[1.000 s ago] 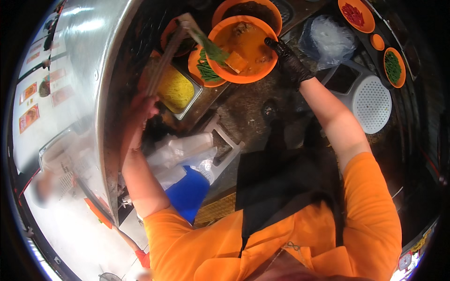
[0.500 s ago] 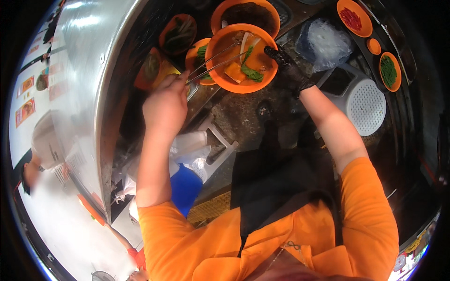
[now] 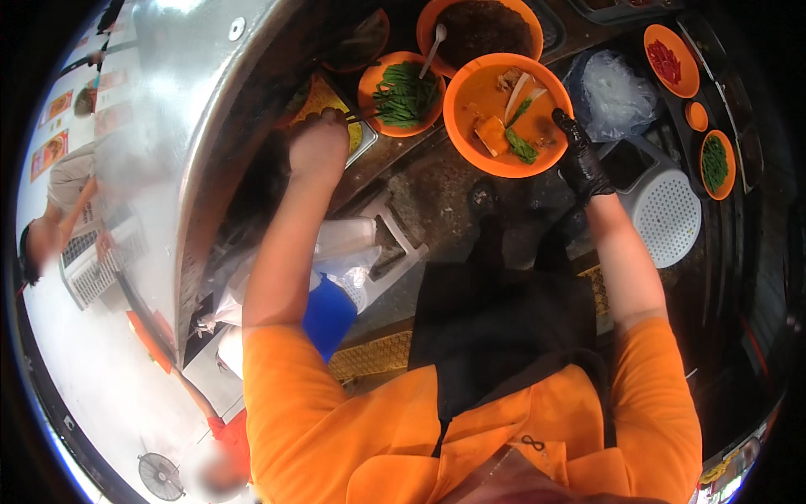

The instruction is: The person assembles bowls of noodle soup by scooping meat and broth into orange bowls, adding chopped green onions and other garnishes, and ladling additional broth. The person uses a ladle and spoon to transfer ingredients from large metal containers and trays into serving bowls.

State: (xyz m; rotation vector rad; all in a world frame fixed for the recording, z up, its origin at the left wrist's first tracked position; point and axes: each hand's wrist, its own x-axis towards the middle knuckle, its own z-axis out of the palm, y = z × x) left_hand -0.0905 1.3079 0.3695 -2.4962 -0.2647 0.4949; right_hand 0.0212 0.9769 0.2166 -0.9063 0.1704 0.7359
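Note:
My bare left hand [image 3: 319, 144] is closed around long, thin chopsticks [image 3: 359, 114]. Their tips reach to the edge of an orange bowl of cut green vegetables [image 3: 403, 92]. In a black glove, my right hand [image 3: 585, 164] grips the right side of a larger orange bowl [image 3: 460, 144], thumb over its rim and the other fingers partly hidden. Inside it are orange broth, a pale yellow-orange block [image 3: 491, 134], green leaves [image 3: 521, 144], a white stalk piece and brown chunks. Behind stands an orange bowl of dark brown food [image 3: 483, 32] with a white spoon [image 3: 435, 49].
A clear plastic bag [image 3: 615, 97] lies right of the soup bowl. Farther right are orange dishes of red strips [image 3: 663, 60] and chopped greens [image 3: 714, 162], above a grey perforated stool [image 3: 665, 217]. A metal panel [image 3: 210, 92] bounds the left, with other people beyond it.
The chopsticks have left the soup bowl and moved left to the green vegetables. The soup bowl, held in my right hand, now sits farther right in view, uncovering the vegetable bowl.

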